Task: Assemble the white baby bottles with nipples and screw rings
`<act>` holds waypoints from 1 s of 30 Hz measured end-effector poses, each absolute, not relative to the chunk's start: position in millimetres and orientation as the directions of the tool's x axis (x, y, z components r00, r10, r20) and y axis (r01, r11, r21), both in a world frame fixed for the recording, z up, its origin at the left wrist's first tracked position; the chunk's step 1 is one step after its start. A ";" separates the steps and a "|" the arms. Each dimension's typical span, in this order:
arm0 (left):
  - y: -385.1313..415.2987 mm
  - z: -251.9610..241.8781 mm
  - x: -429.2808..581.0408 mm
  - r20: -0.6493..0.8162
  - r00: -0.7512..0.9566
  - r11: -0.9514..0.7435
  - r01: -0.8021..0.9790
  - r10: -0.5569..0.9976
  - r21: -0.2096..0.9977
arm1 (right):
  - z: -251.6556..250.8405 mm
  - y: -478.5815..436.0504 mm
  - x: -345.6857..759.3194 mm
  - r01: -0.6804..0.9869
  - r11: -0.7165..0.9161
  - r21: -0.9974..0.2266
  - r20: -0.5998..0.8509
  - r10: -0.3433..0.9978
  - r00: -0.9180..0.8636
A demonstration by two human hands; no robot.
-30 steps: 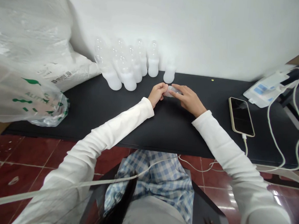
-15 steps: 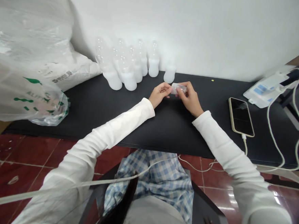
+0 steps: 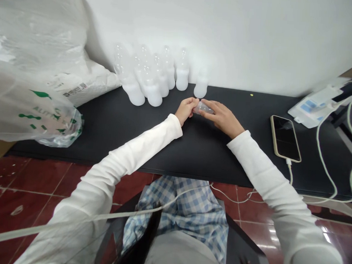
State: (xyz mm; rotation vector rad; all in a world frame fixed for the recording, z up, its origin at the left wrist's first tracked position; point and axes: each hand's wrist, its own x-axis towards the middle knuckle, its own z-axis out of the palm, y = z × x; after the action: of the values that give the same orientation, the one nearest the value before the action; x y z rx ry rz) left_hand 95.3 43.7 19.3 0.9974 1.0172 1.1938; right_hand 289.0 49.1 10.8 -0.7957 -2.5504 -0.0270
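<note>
A small clear plastic cap (image 3: 205, 108) lies sideways between my two hands, just above the black table (image 3: 174, 156). My left hand (image 3: 185, 111) is closed in a pinch at its left end, where a whitish part is mostly covered by the fingers. My right hand (image 3: 224, 119) wraps round the clear body, fingers on the far side and thumb on the near side. Just behind the hands stands a white bottle bottom (image 3: 200, 89) with a faint clear upper part. To its left is a white bottle with a clear domed top (image 3: 182, 78), beside several more of the same kind.
Large plastic bags (image 3: 53, 111) fill the left side of the table. On the right lie a phone (image 3: 285, 138) with a charging cable (image 3: 290, 172) and a white and blue packet (image 3: 312, 109). The white wall (image 3: 230, 39) rises behind the bottles.
My right fingers have shifted from pinching the cap to lying longer over it. The cap has moved slightly left and down, and my left fingers have closed more tightly at its end.
</note>
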 end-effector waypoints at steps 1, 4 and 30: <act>44.2 19.5 94.6 -0.081 0.095 0.102 -0.239 0.992 0.966 | 11.8 48.2 288.7 0.538 0.835 -0.118 0.438 0.530 -0.726; 44.6 19.4 93.7 -0.066 0.109 0.091 -0.245 0.992 0.965 | 11.4 45.5 285.6 0.525 0.831 -0.183 0.500 0.538 -0.679; 52.1 -8.2 92.2 0.434 0.148 -0.438 -0.011 0.888 0.899 | -6.9 50.5 276.6 0.347 0.587 -0.732 0.540 0.810 -0.229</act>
State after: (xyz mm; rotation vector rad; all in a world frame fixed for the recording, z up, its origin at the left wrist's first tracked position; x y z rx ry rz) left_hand 92.2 52.1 -8.2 1.6166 0.8642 1.4021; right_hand 276.6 50.5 -6.9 -0.9421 -1.8179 0.5803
